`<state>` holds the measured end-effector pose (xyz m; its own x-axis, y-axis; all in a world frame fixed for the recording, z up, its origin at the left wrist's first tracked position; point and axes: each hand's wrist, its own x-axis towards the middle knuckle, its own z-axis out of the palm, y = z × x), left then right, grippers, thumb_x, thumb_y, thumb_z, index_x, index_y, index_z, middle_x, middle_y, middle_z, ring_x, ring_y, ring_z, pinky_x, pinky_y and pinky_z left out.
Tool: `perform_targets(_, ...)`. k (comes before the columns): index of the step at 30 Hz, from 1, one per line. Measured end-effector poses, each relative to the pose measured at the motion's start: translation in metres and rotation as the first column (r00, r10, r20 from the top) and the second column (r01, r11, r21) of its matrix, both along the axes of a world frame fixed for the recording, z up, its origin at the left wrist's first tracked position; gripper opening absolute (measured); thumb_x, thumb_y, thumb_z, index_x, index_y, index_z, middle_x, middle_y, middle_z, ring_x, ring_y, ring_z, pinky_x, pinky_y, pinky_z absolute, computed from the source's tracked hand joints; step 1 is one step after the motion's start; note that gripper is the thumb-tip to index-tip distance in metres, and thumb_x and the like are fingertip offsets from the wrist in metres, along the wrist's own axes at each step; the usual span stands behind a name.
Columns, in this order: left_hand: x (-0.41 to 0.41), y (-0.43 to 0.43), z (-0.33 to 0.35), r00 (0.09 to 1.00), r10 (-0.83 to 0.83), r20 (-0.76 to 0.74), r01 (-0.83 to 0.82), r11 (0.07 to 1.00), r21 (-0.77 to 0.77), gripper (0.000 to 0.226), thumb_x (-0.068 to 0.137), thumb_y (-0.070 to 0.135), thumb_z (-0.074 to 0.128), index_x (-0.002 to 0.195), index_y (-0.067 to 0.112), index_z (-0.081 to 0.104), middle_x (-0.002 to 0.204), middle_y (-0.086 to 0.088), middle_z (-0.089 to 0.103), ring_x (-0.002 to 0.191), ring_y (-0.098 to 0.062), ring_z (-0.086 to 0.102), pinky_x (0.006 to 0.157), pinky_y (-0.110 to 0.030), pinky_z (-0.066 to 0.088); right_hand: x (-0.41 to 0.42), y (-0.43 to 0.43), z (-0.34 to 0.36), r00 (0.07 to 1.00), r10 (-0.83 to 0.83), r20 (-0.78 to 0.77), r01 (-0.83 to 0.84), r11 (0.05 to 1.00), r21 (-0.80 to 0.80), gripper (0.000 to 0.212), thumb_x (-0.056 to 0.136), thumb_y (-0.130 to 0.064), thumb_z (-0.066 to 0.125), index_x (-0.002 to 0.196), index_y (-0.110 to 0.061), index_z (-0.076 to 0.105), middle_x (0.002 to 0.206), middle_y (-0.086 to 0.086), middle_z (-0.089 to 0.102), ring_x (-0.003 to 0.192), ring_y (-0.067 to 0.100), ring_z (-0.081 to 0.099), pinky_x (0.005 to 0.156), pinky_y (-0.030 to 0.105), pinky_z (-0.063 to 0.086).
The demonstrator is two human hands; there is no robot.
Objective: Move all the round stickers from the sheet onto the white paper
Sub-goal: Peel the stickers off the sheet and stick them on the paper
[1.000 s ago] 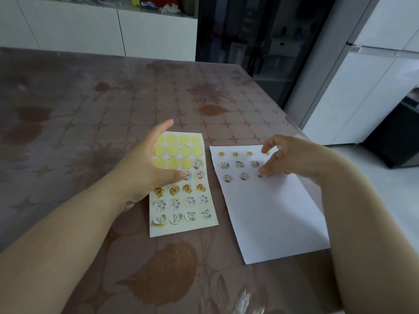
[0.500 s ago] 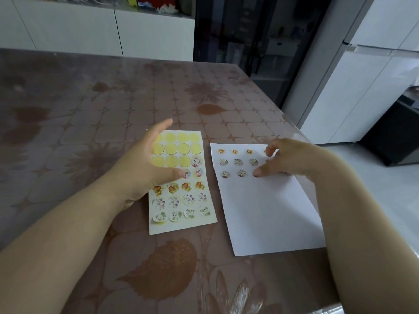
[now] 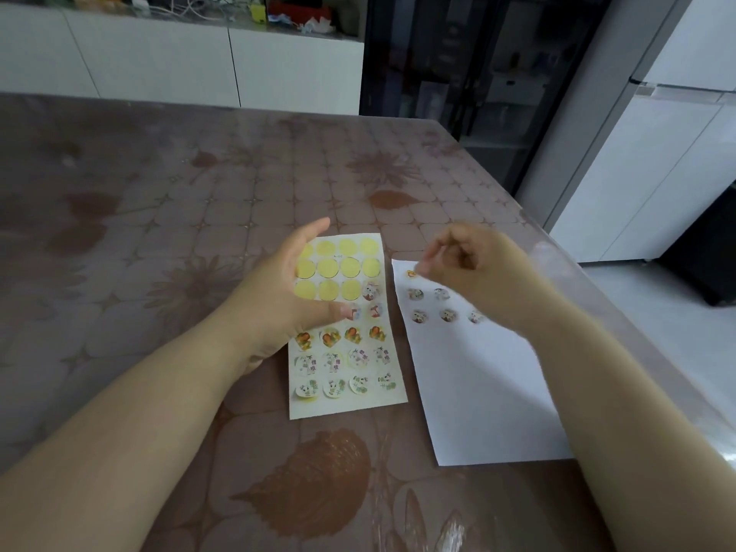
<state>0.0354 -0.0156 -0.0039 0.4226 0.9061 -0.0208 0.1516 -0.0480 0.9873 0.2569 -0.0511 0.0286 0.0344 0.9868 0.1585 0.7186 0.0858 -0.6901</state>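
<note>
Head view shows my left hand (image 3: 286, 296) open over the sheet (image 3: 350, 324), thumb on its middle, holding nothing. My right hand (image 3: 474, 268) is blurry above the top of the paper (image 3: 486, 392), fingers curled and pinched; I cannot tell if it holds a sticker. Some stickers (image 3: 448, 314) sit on the paper. More stay on the sheet. Both lie side by side on the table (image 3: 159, 201).
</note>
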Motion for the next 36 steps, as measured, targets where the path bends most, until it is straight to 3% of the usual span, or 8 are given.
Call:
perform_targets(3,0.002,0.000,0.002,0.998,-0.010,0.063,0.013,0.999,-0.043,0.091,0.060,0.003,0.080,0.129,0.047,0.040,0.115,0.003,0.067,0.100,-0.015,0.068,0.076,-0.029,0.058,-0.024,-0.001,-0.009,0.981,0.128,0.148,-0.138,0.989,0.056,0.018,0.079,-0.037,0.068,0.097,-0.037,0.063,0.081,-0.018,0.047,0.067,-0.001,0.047,0.054,0.009,0.041)
perform_targets(6,0.002,0.000,0.003,0.990,0.007,0.138,0.004,0.997,-0.082,0.092,0.058,-0.001,0.078,0.131,0.041,0.042,0.117,-0.001,0.065,0.097,-0.016,0.069,0.075,-0.030,0.059,-0.030,0.001,-0.017,0.985,0.100,0.141,-0.120,0.983,0.138,0.028,0.077,-0.035,0.071,0.105,-0.035,0.068,0.087,-0.025,0.046,0.080,-0.003,0.048,0.060,0.005,0.038)
perform_targets(10,0.003,-0.002,0.005,0.981,0.028,0.192,-0.007,0.994,-0.109,0.094,0.049,0.004,0.078,0.129,0.040,0.045,0.121,-0.003,0.063,0.104,-0.019,0.067,0.083,-0.036,0.057,-0.033,0.002,-0.022,0.995,0.083,0.051,-0.092,0.972,0.215,0.019,0.076,-0.026,0.075,0.094,-0.032,0.073,0.085,-0.023,0.052,0.083,0.002,0.049,0.064,0.014,0.041)
perform_targets(14,0.003,-0.001,0.004,0.983,0.019,0.184,-0.001,0.995,-0.101,0.092,0.055,0.000,0.079,0.131,0.038,0.044,0.119,-0.001,0.064,0.100,-0.018,0.068,0.082,-0.037,0.058,-0.034,0.000,-0.018,0.993,0.097,0.073,-0.112,0.962,0.251,0.010,0.075,-0.021,0.075,0.079,-0.029,0.073,0.082,-0.019,0.061,0.084,-0.002,0.048,0.074,0.004,0.033)
perform_targets(19,0.001,0.000,0.002,0.989,0.022,0.148,-0.012,0.997,-0.070,0.089,0.064,-0.006,0.077,0.131,0.042,0.042,0.120,-0.002,0.063,0.101,-0.017,0.067,0.075,-0.029,0.058,-0.034,-0.003,-0.012,0.995,0.097,-0.023,-0.094,0.989,0.115,0.011,0.076,-0.021,0.075,0.074,-0.031,0.072,0.079,-0.016,0.067,0.084,-0.008,0.049,0.068,0.000,0.034)
perform_targets(23,-0.001,0.001,0.000,0.991,0.029,0.128,-0.022,0.998,-0.060,0.090,0.061,-0.001,0.080,0.127,0.048,0.043,0.126,-0.004,0.059,0.108,-0.019,0.063,0.080,-0.031,0.056,-0.035,-0.004,-0.008,0.975,0.064,-0.211,-0.070,0.997,-0.019,0.004,0.075,-0.018,0.075,0.075,-0.021,0.073,0.082,-0.006,0.068,0.056,-0.009,0.049,0.046,0.005,0.037)
perform_targets(25,-0.001,0.001,-0.001,0.993,0.021,0.117,-0.015,0.998,-0.059,0.090,0.060,0.002,0.081,0.124,0.052,0.043,0.127,-0.005,0.059,0.110,-0.020,0.062,0.084,-0.035,0.055,-0.035,-0.003,-0.009,0.967,0.038,-0.252,-0.055,0.997,-0.061,0.003,0.074,-0.020,0.076,0.074,-0.021,0.074,0.085,0.002,0.070,0.047,-0.004,0.047,0.044,0.008,0.040)
perform_targets(36,-0.004,0.001,0.002,1.000,0.011,-0.005,-0.012,1.000,-0.016,0.096,0.063,0.004,0.083,0.128,0.058,0.038,0.125,0.003,0.057,0.107,-0.018,0.063,0.088,-0.039,0.055,-0.037,-0.002,-0.014,0.933,0.008,-0.360,-0.062,0.989,-0.137,0.006,0.071,-0.020,0.078,0.072,-0.020,0.073,0.073,-0.003,0.072,0.059,0.006,0.052,0.048,0.013,0.041)
